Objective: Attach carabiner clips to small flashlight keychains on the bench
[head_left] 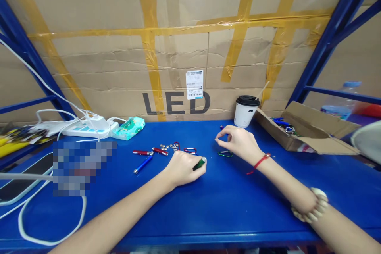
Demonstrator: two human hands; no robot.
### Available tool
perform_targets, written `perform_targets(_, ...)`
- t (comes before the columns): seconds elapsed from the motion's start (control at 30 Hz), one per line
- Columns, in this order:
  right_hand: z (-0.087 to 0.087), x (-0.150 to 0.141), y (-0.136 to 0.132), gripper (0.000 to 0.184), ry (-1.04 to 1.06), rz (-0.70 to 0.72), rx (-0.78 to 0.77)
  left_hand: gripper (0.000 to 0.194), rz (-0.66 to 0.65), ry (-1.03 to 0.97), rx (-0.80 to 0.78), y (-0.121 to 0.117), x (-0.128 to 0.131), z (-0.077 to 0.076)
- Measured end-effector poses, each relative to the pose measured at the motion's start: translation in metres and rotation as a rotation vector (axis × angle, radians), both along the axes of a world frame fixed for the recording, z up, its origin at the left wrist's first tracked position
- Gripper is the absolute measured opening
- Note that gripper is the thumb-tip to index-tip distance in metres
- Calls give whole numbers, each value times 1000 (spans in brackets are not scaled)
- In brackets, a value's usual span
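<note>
My left hand (184, 168) is wrapped round a green mini flashlight tube (200, 163), its silvery end pointing up and right. Off to the right, my right hand (236, 141) is raised over the table with thumb and index finger pinched together; whatever sits at the fingertips is too small to make out. Below it lies a green carabiner clip (225, 154). Beyond my left hand are several small silver button cells (166, 147) and a red carabiner clip (189, 149). Red tubes (141, 152) and a blue tube (143, 164) lie to the left.
At the back right stand a lidded paper cup (245, 111) and an open cardboard box (303, 133) with small metal parts. A power strip (86, 127), a green packet (128, 128), cables and a phone (26, 178) occupy the left. Cardboard (119, 63) walls the back of the blue table (226, 210).
</note>
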State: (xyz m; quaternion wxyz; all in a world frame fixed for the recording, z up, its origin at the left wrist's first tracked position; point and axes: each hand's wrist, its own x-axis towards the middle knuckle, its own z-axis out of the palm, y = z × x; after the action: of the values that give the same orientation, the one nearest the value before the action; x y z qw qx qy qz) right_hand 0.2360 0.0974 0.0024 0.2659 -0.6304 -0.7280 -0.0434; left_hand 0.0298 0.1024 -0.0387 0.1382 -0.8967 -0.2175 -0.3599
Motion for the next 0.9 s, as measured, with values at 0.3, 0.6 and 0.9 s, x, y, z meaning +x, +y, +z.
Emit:
perform_targets(0.3,5,-26,-20,23,479,548,-192,34,56,2,-15,2,-1,-3)
perform_targets(0.6,2,-24,-21,24,507,539,-234,34,33,4,-4,4,-2,-3)
perform_targets(0.9,0,-27,-24,21,392,624,18,33,81,25,-61,5,-3,-3)
